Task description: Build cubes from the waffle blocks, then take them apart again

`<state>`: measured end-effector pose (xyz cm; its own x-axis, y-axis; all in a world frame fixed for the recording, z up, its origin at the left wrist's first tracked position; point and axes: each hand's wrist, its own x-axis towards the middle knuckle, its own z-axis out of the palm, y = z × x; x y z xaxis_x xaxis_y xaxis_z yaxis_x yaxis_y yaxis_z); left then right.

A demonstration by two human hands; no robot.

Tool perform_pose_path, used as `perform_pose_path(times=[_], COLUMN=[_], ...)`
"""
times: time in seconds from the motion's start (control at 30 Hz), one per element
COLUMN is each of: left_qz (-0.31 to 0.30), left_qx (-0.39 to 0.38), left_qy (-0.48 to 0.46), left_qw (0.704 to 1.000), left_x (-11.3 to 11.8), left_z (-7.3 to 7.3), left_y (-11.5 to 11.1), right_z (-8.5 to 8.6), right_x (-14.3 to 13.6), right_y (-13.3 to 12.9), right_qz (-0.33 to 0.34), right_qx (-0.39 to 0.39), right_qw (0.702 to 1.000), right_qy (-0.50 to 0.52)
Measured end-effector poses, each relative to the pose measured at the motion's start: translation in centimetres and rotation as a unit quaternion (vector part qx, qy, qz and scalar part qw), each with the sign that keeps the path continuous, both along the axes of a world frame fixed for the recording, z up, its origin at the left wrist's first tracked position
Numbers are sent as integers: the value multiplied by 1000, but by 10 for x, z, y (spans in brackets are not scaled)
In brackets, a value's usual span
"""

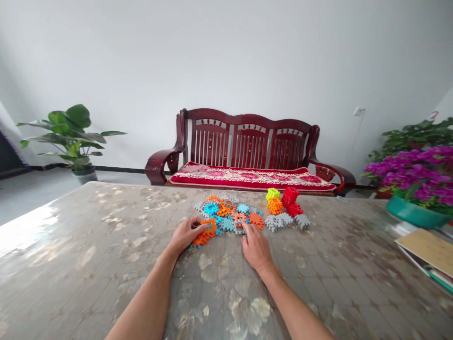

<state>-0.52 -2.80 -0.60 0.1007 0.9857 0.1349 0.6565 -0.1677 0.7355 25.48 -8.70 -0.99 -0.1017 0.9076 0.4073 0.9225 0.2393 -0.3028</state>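
My left hand (pixel 185 232) pinches an orange interlocking plastic tile (pixel 210 226) with a lattice of holes, upright at the left of the pile. Below that hand lie stacked orange tiles (pixel 200 240). My right hand (pixel 257 247) has its fingers curled at the pile's near edge, closed on a grey lattice tile (pixel 239 228); its grip is partly hidden. Between and beyond both hands spreads a loose pile of blue, grey and orange tiles, with a teal tile (pixel 227 224) and an orange-red tile (pixel 256 220) among them.
Right of the pile stand a yellow cluster (pixel 272 194), an orange cluster (pixel 274 206), red blocks (pixel 290 196) and grey stacks (pixel 279 222). Books (pixel 426 252) and a teal flower pot (pixel 417 212) occupy the right side. Behind the patterned table (pixel 116 264) is a wooden bench (pixel 249 141).
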Motion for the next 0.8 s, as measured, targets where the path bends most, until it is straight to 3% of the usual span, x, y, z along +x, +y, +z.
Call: perform_pose_path(times=[0.3,0.6,0.8], left_qz=[18,-28,-60], left_qx=[9,-16,-50], left_qy=[-164,-321,-357], left_qw=[986,946,931], left_x=[5,28,36], left_z=[-1,-1,1], left_y=[4,2,-2], right_z=[2,0,-7], right_x=[1,5,-4], right_y=[-1,3,2], right_qz=[11,31,75], right_qx=[1,20,78], right_qw=[999,997,989], right_qy=[31,65,103])
